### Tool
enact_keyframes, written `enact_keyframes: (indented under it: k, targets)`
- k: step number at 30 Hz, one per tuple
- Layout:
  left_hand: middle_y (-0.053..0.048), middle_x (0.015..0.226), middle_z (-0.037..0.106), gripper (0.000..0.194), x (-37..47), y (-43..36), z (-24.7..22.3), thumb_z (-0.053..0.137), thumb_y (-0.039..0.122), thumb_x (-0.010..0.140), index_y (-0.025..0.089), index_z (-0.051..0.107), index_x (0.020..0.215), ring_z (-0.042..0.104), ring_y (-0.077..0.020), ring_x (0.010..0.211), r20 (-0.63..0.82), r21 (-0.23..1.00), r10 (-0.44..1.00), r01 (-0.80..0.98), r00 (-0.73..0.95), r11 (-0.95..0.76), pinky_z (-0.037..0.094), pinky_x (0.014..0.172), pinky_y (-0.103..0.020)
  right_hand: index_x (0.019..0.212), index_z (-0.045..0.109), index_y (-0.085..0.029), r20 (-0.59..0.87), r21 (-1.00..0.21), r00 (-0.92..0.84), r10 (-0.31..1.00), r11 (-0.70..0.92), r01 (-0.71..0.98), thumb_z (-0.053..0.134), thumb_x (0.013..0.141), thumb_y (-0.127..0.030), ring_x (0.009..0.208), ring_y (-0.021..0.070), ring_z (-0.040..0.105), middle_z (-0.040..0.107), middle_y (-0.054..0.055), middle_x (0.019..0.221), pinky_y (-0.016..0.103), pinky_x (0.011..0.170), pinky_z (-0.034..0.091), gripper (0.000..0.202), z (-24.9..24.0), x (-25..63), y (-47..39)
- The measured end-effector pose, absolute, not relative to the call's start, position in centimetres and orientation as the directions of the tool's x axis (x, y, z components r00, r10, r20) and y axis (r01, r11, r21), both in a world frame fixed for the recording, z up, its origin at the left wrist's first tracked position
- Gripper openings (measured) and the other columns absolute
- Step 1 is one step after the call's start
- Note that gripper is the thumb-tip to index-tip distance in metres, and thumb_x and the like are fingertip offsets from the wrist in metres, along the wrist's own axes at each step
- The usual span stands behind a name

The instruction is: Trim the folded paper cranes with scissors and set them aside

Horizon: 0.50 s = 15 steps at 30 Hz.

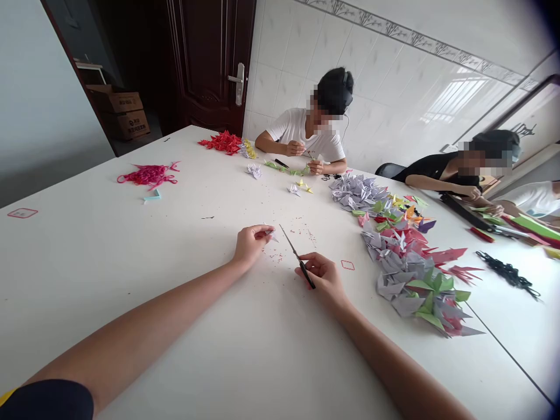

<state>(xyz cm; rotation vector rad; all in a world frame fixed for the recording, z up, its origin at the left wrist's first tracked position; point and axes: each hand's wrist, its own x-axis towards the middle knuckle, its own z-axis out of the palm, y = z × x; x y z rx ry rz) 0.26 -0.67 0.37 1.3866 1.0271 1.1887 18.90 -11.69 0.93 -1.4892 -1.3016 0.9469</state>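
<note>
On a white table [175, 326] beside tiled wall [385, 93], hands gripping scissors [305, 271] and small folded paper [274, 236].

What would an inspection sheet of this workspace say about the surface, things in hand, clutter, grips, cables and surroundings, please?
Surface: white table, with red specks between the hands and a dark seam at right.
Things in hand: small pale paper piece; black-handled tool, apparently scissors.
Clutter: heap of folded paper shapes at right; red pile at the far edge; magenta pile at left; black looped bundle far right.
Grips: left hand pinches the paper; right hand holds the tool.
Cables: thin dark cord beside the head of the person opposite.
Surroundings: others seated beyond and at right; dark door; stacked cartons.
</note>
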Motion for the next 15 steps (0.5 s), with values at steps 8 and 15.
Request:
enact_keyframes:
  k: [8,15]
  targets:
    - [-0.005,0.077,0.072,0.014,0.2,-0.7,0.3,0.066,0.029,0.077,0.018,0.073,0.084,0.063,-0.0171,0.071,0.156,0.987,0.962,-0.013,0.225,-0.157,0.050,0.068,-0.031,0.097,0.071,-0.022,0.256,-0.842,0.175,0.951,0.130,0.524,0.071,0.074,-0.035,0.058,0.0126,0.045,0.057,-0.001,0.067,0.026,0.055,0.038,0.027,0.1,19.6,-11.5]
    - [-0.003,0.068,0.066,0.013,0.2,-1.1,0.8,0.067,0.030,0.077,0.019,0.061,0.073,0.056,-0.0139,0.062,0.167,0.986,0.958,-0.033,0.235,-0.164,0.046,0.064,-0.030,0.100,0.074,-0.023,0.221,-0.852,0.263,0.939,0.055,0.520,0.065,0.073,-0.028,0.061,0.0141,0.049,0.065,0.001,0.072,0.026,0.057,0.041,0.029,-0.2,20.6,-11.0]
